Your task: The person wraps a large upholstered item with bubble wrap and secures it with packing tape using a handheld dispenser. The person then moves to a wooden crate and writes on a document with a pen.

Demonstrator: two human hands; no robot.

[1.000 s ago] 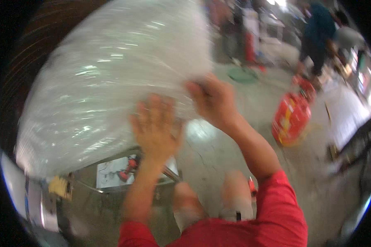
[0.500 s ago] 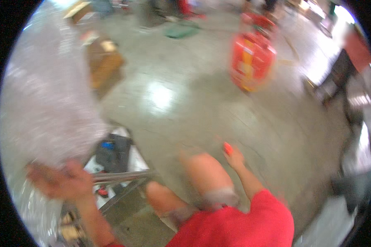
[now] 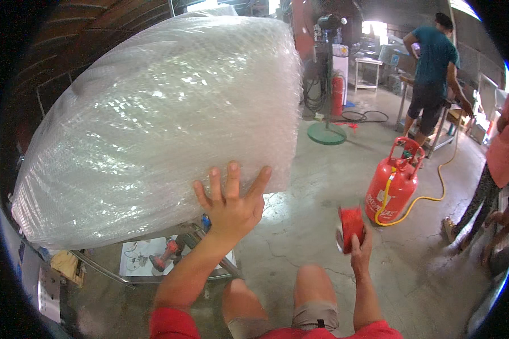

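A large bundle covered in clear bubble wrap (image 3: 152, 124) fills the left and middle of the view. My left hand (image 3: 232, 203) rests against its lower right part, fingers spread and stretched out, gripping nothing. Held low on the right, a roll of red tape (image 3: 352, 226) is in my right hand (image 3: 363, 246), with the thumb and fingers closed round it. The tape is apart from the bubble wrap. What lies inside the wrapped bundle is hidden.
Under the bundle, a metal frame (image 3: 107, 274) has a lower shelf with a red power tool (image 3: 167, 254). A red gas cylinder (image 3: 393, 186) with a yellow hose (image 3: 442, 181) stands ahead right. Two people (image 3: 432, 73) are beyond; a green round base (image 3: 327, 133) supports a stand.
My view has swung left and up toward the wrapped bundle. My left hand has come onto the bubble wrap with fingers spread. My right hand still holds the red roll.
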